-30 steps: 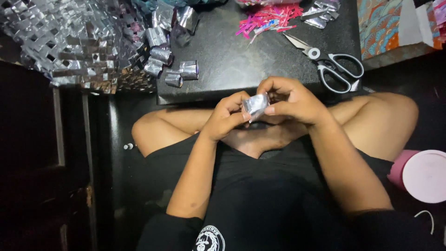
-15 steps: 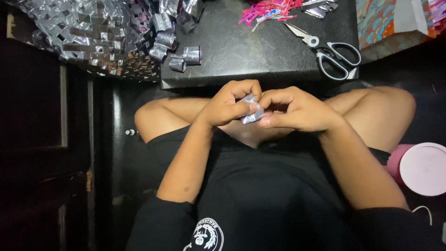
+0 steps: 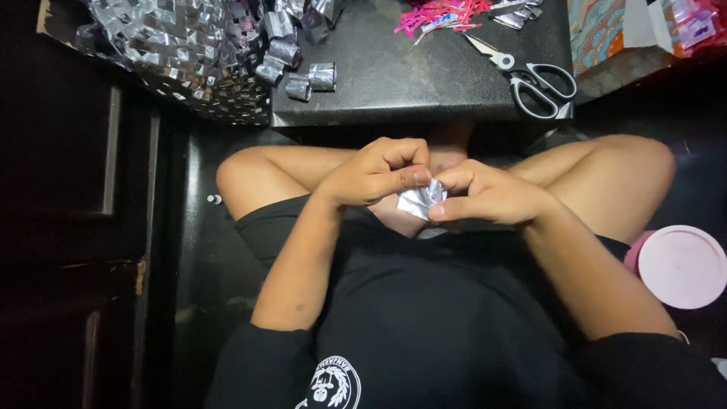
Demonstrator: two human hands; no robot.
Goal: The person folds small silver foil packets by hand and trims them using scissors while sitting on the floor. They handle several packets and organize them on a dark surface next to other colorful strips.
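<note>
Over my crossed legs, both hands pinch a small folded silver foil piece (image 3: 421, 201). My left hand (image 3: 376, 173) grips its left side with thumb and curled fingers. My right hand (image 3: 488, 195) holds its right side, fingers folded over it. The foil piece is partly hidden between the fingertips.
A dark low table (image 3: 409, 83) lies ahead, with black-handled scissors (image 3: 530, 76), pink paper strips (image 3: 443, 14), several folded foil pieces (image 3: 310, 76) and a woven silver foil sheet (image 3: 182, 45). A pink lidded container (image 3: 678, 265) stands at the right. A patterned box (image 3: 606, 34) sits at far right.
My hands have dropped closer to my lap and shifted on the foil piece, folding it smaller. The view tilted slightly down.
</note>
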